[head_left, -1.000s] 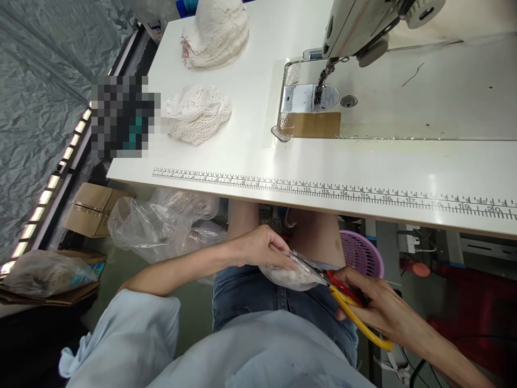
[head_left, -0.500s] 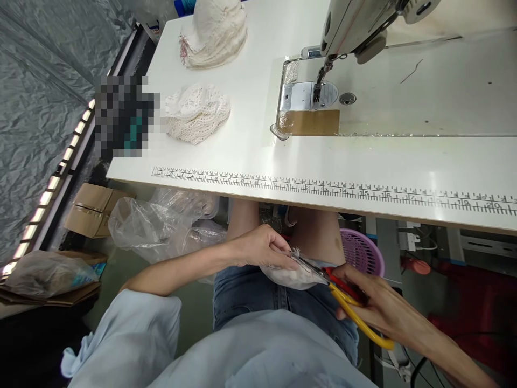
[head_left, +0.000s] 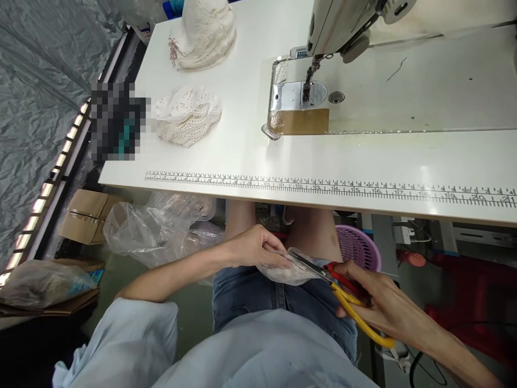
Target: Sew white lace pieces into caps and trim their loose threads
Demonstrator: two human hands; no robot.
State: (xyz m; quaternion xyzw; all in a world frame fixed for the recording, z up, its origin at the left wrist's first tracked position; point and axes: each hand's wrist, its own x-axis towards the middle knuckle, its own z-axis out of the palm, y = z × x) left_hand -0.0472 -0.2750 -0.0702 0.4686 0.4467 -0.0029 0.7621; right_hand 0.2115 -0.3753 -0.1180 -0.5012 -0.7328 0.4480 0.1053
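Observation:
Over my lap, my left hand (head_left: 262, 249) pinches a piece of thin white fabric (head_left: 287, 275) between thumb and fingers. My right hand (head_left: 365, 296) is closed round the handles of a pair of scissors (head_left: 343, 293), one handle red and the other yellow. The metal blades point up and left and lie along the upper edge of the fabric, close to my left fingertips. How far apart the blades are is hard to make out.
A white table (head_left: 242, 156) with a printed ruler along its front edge carries a sewing machine (head_left: 339, 27), a white lace bundle (head_left: 189, 116) and a larger cream fabric pile (head_left: 205, 37). Below are a purple basket (head_left: 359, 248), a plastic bag (head_left: 141, 231) and a cardboard box (head_left: 89, 215).
The frayed tuft that stood at the blade tips half a second ago no longer shows there. The fabric's edge now spreads behind the blades. The whole view has shifted slightly.

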